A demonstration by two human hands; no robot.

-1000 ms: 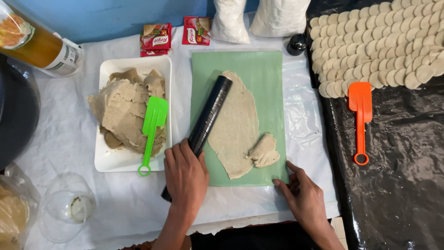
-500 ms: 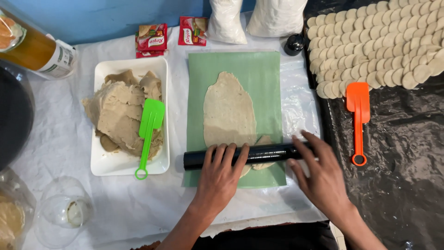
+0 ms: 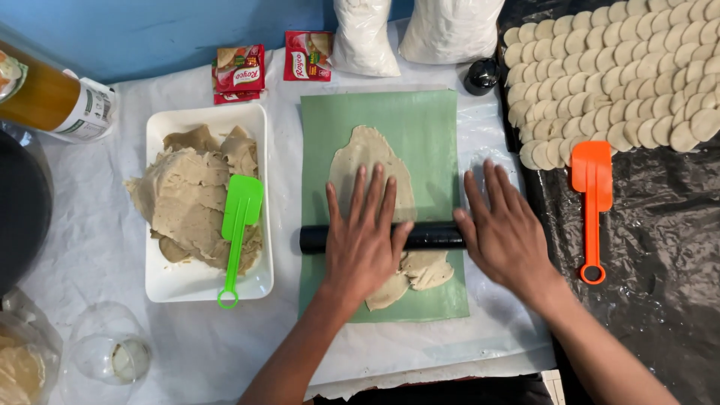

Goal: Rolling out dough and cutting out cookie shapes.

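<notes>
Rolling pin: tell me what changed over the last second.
The black rolling pin turned from slanted to lying across the dough, then rolled up the green mat. The left hand and right hand now press flat on it. The tray and both spatulas stayed put.

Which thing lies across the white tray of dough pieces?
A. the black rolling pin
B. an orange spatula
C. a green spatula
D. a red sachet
C: the green spatula rests on the dough heaped in the white tray, its handle end overhanging the tray's near rim; both hands press on a black pin elsewhere.
</notes>
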